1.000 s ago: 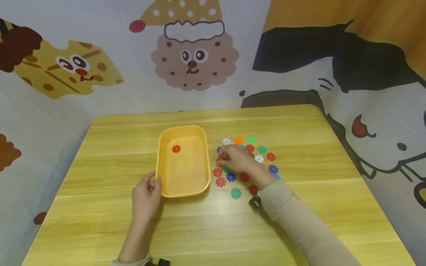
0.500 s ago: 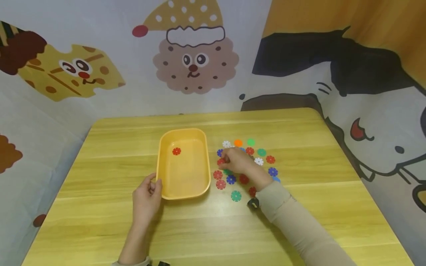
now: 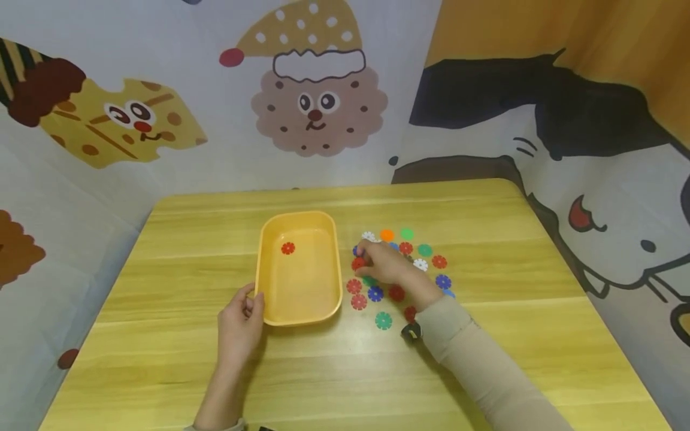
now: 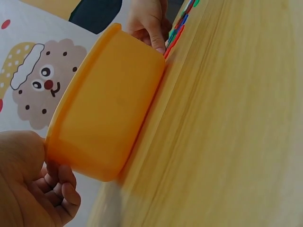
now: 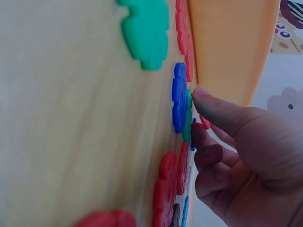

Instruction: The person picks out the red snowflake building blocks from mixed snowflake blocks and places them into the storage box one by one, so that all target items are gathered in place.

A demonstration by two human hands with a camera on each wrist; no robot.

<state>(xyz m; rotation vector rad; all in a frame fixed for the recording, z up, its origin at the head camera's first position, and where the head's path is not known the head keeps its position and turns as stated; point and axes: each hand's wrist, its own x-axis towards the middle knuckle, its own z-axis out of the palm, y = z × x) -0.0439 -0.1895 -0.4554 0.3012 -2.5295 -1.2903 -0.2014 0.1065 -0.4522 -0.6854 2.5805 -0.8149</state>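
Note:
My left hand (image 3: 239,329) grips the left rim of a yellow plastic tray (image 3: 338,299), thumb on the rim and the other fingers curled below it. One red snowflake disc (image 3: 288,248) lies inside the tray. Just right of the tray, my right hand (image 3: 385,263) pinches another red snowflake disc (image 5: 204,122) between thumb and index finger; the fingers partly cover it. Around this hand lie several flat snowflake discs, among them a blue one (image 3: 375,293), a green one (image 3: 383,321) and a white one (image 3: 420,264). Some are hidden under the hand.
Everything stands on a wood-grain table (image 3: 323,383). An orange disc (image 3: 387,235) and a light green disc (image 3: 406,234) lie at the far side of the spread. Behind the table hangs a cloth (image 3: 215,167) printed with cartoon figures.
The right thumb and fingers have shifted slightly at the red disc, which now shows more clearly between them. My left hand stays on the tray rim. The head view has tilted up a little.

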